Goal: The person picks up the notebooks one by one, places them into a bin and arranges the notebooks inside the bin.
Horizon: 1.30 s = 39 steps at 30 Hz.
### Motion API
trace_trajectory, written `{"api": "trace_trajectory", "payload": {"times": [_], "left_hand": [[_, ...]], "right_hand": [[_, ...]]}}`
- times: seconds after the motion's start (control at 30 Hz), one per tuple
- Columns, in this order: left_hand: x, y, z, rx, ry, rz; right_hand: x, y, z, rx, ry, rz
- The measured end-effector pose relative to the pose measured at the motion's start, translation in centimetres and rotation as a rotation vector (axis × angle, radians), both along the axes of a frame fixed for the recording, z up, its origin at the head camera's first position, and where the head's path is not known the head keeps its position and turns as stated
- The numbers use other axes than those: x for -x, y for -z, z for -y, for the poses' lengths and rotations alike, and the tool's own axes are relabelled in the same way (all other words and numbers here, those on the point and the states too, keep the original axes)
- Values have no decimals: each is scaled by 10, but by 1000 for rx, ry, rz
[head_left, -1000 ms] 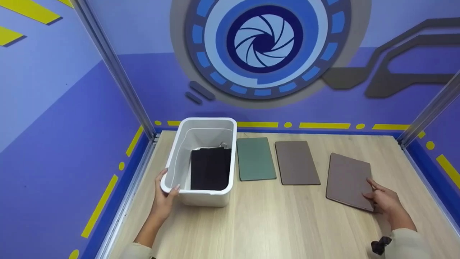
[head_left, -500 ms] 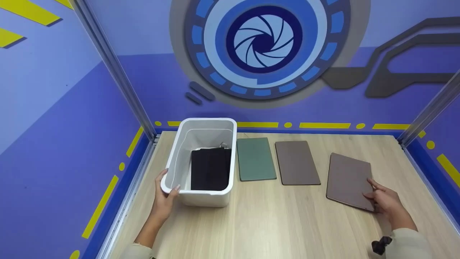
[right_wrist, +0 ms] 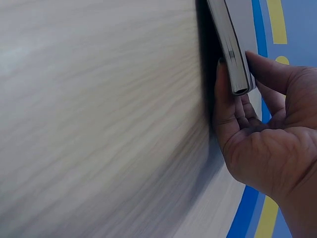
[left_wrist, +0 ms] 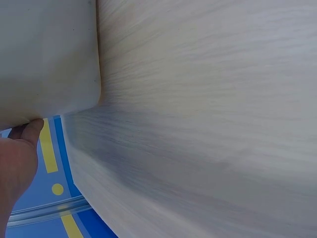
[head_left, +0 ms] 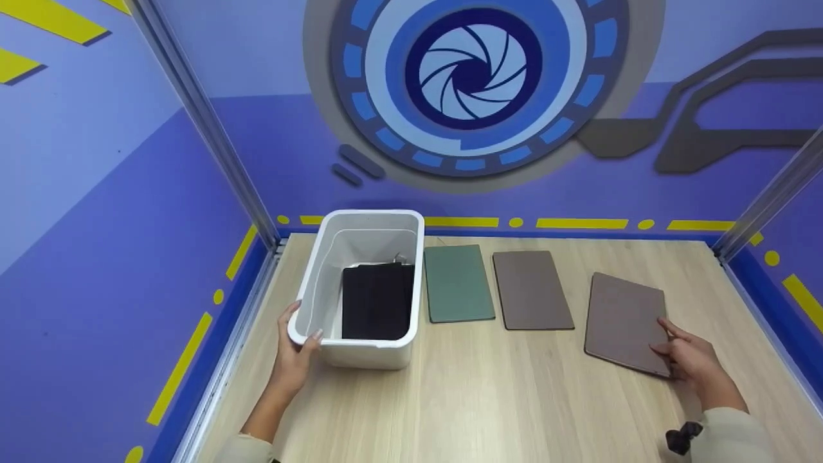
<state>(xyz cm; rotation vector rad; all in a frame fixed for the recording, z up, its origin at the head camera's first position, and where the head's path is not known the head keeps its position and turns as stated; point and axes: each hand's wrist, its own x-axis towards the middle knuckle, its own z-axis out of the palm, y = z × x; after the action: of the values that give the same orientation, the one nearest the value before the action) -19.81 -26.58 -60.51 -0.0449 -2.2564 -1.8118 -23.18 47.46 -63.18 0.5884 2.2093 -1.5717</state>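
Note:
At the left of the head view my left hand [head_left: 296, 354] grips the near left corner of a white plastic bin [head_left: 370, 355], thumb over its rim. The left wrist view has the bin's wall [left_wrist: 47, 59] and part of that hand [left_wrist: 20, 158]. Inside the bin are black flat items [head_left: 376, 302], their kind unclear. On the right, my right hand [head_left: 691, 357] pinches the near right edge of a brown notebook [head_left: 624, 325]. Page edges of this notebook [right_wrist: 233, 54] show in the right wrist view, between thumb and fingers, that side lifted off the table.
A green notebook [head_left: 458, 283] lies flat just right of the bin. Another brown notebook [head_left: 532, 290] lies between it and the held one. The wooden table [head_left: 488, 399] is bounded by blue-purple panels [head_left: 270, 161] at the back and sides, with metal posts in the corners.

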Motion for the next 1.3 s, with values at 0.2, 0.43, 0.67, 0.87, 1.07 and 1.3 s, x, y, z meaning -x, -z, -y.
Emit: {"api": "trace_trajectory", "payload": {"times": [0.2, 0.43, 0.67, 0.87, 1.07, 1.3], "left_hand": [[0, 0, 1, 2, -6, 8], [1, 0, 0, 1, -2, -4], [1, 1, 0, -4, -12, -7], [1, 0, 0, 0, -17, 6], [1, -1, 0, 8, -24, 16], [0, -2, 0, 13, -25, 19]], "right_hand": [[2, 0, 0, -6, 1, 5], [0, 1, 0, -9, 8, 4], [-3, -1, -1, -4, -21, -23], [-2, -1, -1, 10, -15, -17], [-1, -3, 0, 2, -17, -14], [0, -1, -2, 9, -17, 1]]}}
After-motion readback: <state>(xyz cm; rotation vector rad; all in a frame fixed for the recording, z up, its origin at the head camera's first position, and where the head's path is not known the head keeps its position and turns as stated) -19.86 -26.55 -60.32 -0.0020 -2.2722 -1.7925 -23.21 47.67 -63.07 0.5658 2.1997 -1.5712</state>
